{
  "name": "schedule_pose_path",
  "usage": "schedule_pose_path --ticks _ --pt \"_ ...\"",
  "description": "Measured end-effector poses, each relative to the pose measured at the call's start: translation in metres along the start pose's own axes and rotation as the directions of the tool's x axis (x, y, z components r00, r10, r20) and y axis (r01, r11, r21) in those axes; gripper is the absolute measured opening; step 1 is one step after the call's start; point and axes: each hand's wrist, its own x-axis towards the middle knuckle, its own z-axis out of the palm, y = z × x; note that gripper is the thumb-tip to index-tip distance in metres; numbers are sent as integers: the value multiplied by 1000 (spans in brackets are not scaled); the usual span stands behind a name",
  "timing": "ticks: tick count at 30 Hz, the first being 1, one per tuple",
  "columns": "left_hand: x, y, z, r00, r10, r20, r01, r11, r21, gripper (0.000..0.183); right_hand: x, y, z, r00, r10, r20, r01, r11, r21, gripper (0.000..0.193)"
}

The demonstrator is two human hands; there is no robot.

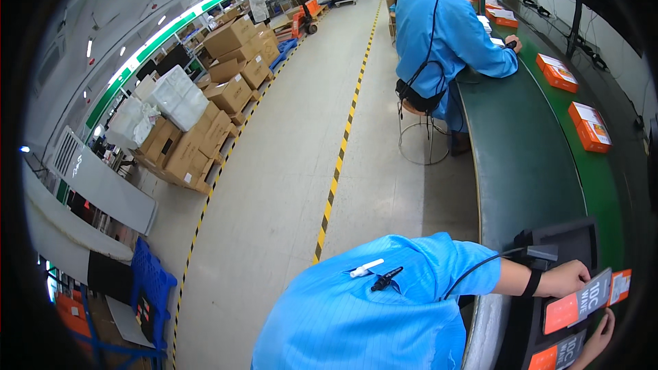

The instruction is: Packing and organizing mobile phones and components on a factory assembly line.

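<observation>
I register the left hand and right hand flanking a flat, rectangular grey-and-orange box; I cannot tell either grip.

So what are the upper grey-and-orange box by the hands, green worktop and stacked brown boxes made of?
Upper box: probably printed card, smooth, with crisp edges.
Green worktop: smooth, dull sheen, perhaps rubber matting or laminate.
Brown boxes: likely corrugated cardboard, matte, square-folded edges.

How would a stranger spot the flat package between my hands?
Follow the green workbench to its near end, lower right. Beside the left hand is a flat package, grey with an orange end. Unlike its look-alike at the bottom edge, it lies between the left hand and the right hand.
</observation>
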Motion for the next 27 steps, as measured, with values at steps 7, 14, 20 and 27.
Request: schedule_pose_path --ticks 7,14,20,27 --pt "4 0 -6 985 113 -134 -155 918 -366 23 -14 -78 23 924 -307 229 382 776 -501 19" --pt "5 8 -7 993 88 -84 -111 936 -333 23 -8 20 60 909 -154 387 378 696 -611 32" --pt "3 8 -20 993 107 -49 -116 950 -291 24 -4 38 69 936 -203 288 342 720 -603 45" --pt "13 -5 -28 972 202 -122 -234 882 -408 21 -21 -2 62 968 -132 211 209 891 -403 56"
